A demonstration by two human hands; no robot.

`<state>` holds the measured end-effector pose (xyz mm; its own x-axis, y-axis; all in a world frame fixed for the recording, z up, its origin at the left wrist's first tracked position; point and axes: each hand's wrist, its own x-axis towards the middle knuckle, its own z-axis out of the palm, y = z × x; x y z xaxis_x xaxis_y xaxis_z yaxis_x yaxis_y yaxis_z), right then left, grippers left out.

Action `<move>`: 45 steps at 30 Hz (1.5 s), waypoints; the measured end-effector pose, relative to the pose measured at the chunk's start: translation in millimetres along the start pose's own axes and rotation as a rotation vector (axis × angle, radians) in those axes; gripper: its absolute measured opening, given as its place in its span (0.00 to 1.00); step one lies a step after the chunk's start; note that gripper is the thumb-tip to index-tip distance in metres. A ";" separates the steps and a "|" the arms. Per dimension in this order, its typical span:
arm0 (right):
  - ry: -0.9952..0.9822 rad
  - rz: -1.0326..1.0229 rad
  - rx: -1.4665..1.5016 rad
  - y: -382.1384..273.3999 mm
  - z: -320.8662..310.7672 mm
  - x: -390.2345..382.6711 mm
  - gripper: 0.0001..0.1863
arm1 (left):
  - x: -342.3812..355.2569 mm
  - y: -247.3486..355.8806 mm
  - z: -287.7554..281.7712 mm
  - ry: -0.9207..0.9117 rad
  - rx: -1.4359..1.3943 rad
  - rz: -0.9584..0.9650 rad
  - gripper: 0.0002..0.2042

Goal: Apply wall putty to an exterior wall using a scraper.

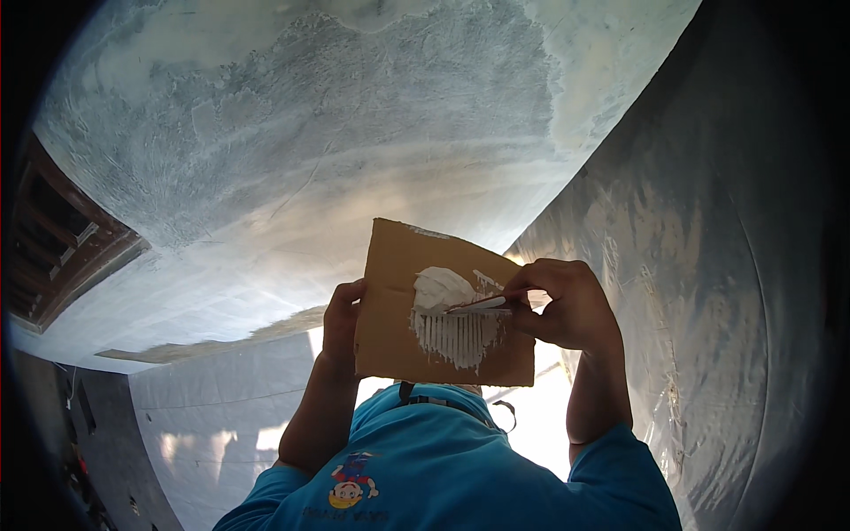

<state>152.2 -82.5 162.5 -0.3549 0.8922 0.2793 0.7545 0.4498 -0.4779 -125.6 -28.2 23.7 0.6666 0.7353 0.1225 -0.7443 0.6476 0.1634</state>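
Observation:
A square piece of brown cardboard [390,327] is held up in front of my body. On its face lies a thick mound of white putty [443,288], with a ribbed smear spreading below it. My left hand [343,320] grips the cardboard by its left edge; some of the fingers are hidden behind it. At the right side, my right hand [567,305] pinches a thin putty knife [482,305]. The blade lies against the putty at the lower side of the mound, and its far end is coated white.
A large wall [354,133] with patchy grey and white coating spreads across the top. A brown barred window frame [66,234] is set in it at the left. Grey sheeting [699,292] hangs at the right, with more pale sheeting [212,425] at the lower left.

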 end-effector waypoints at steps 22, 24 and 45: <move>0.036 -0.041 0.047 -4.5 -9.4 -2.9 0.14 | -11.2 5.2 -0.2 0.165 0.126 -0.040 0.28; 0.013 -0.034 0.034 -3.3 -7.4 -3.5 0.14 | -10.2 4.1 0.5 0.159 0.119 -0.045 0.28; -0.101 -0.013 -0.062 -9.2 -0.6 -3.3 0.17 | -8.8 -0.2 -3.5 0.108 0.087 -0.076 0.29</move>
<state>146.7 -89.5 166.5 -0.4162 0.8875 0.1978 0.7811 0.4604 -0.4219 -131.5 -34.1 19.1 0.7094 0.7048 0.0016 -0.6822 0.6862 0.2525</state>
